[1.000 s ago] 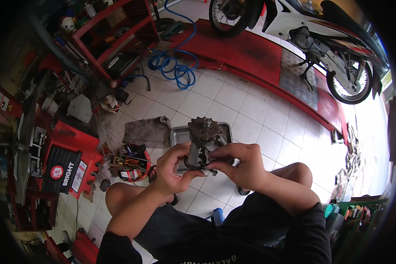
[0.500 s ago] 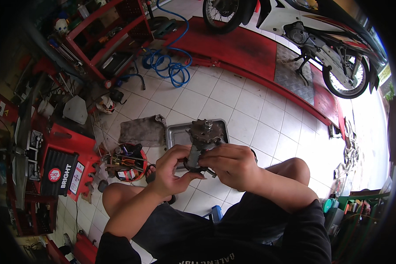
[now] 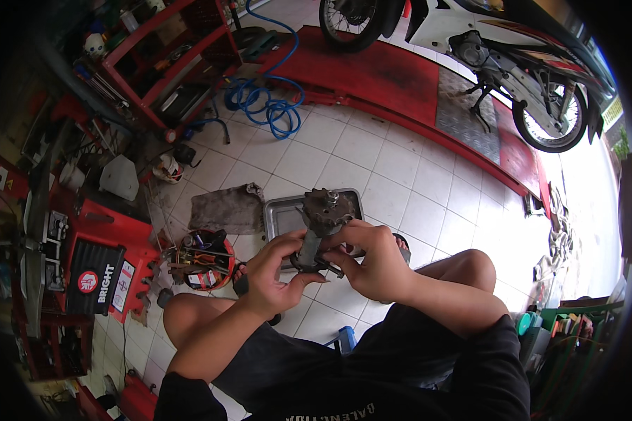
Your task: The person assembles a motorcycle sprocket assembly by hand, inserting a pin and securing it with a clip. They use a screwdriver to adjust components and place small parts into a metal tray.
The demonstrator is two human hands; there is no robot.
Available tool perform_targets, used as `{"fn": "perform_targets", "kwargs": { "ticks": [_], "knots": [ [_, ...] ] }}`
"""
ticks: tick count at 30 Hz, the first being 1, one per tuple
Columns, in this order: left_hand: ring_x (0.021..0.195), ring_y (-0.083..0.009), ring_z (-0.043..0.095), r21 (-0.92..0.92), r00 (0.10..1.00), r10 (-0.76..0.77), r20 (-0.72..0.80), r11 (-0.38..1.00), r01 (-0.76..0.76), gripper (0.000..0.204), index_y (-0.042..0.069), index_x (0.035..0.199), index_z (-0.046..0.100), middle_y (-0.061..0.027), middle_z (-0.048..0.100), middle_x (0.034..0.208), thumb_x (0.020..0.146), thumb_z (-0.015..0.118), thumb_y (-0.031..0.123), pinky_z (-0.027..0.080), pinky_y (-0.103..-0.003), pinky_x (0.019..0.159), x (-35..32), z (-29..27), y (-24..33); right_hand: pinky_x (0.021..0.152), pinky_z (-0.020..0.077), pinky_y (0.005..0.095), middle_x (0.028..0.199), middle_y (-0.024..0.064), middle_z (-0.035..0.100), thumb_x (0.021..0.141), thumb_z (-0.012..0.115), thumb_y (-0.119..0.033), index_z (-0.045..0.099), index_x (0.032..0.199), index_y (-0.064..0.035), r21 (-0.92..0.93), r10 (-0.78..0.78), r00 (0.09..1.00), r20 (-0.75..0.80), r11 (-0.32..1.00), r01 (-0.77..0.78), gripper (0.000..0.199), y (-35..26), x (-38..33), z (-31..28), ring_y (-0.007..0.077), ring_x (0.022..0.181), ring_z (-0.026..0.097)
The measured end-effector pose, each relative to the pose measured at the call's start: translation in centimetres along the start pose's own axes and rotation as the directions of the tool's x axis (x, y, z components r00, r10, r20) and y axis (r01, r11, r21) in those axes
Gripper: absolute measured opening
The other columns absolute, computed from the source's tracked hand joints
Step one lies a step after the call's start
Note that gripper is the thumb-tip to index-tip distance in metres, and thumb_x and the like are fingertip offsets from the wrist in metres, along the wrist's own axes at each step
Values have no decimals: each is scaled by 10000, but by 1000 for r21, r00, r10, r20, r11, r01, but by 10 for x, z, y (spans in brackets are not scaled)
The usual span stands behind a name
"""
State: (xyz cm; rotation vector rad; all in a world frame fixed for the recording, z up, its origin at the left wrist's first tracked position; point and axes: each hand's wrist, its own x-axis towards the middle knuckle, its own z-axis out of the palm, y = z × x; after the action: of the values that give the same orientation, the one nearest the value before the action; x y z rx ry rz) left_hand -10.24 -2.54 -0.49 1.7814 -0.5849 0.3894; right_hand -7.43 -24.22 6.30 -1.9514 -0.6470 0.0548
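Note:
Both my hands hold a dark metal part with a toothed wheel (image 3: 328, 208) and a nut at its upper end. Its grey body (image 3: 309, 249) runs down between my hands. My left hand (image 3: 276, 270) grips the lower left side, thumb across the bottom. On the other side, my right hand (image 3: 373, 263) has its fingers and thumb on the part; the exact contact is partly hidden. Just beyond and below the part lies a grey metal tray (image 3: 277, 208) on the tiled floor.
A dirty grey cloth (image 3: 225, 209) and a red tub of tools (image 3: 203, 261) lie left of the tray. Red machines and a shelf (image 3: 168, 67) stand further left. Beyond, a motorbike (image 3: 512, 70) stands on a red lift (image 3: 372, 81) near a coiled blue hose (image 3: 277, 112).
My right hand has shifted its grip: its fingers, earlier stretched across the body, are now bent and the thumb shows below. The left hand keeps its hold.

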Motion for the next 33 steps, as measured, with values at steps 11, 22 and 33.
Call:
{"fn": "perform_targets", "kwargs": {
  "ticks": [11,22,33],
  "knots": [
    [1220,-356,641,16,999,28,-37,1000,-27,576,-79,1139,569,-303,624,1294,692,915,30,568,-385,957,-2,-1,0,844,556,388,1000,183,729,857,628,92,724,1031,16,250,-12,1000,25,968,6,212,12,-3,12,348,950,714],
    [1218,-371,629,2,997,64,-53,998,-64,549,-75,1150,575,-261,632,1231,723,899,45,536,-428,1010,-4,-3,4,863,574,320,995,118,723,918,684,27,675,1045,48,314,133,989,-69,943,-105,129,4,-16,26,190,969,722],
    [1152,-367,642,107,989,135,-56,986,-128,475,-63,1099,591,-178,650,1096,785,887,137,522,-464,981,-6,-5,3,721,557,309,859,86,754,813,807,-41,690,926,19,496,298,951,-84,840,-220,173,6,-4,37,137,801,707]
  ]
}}
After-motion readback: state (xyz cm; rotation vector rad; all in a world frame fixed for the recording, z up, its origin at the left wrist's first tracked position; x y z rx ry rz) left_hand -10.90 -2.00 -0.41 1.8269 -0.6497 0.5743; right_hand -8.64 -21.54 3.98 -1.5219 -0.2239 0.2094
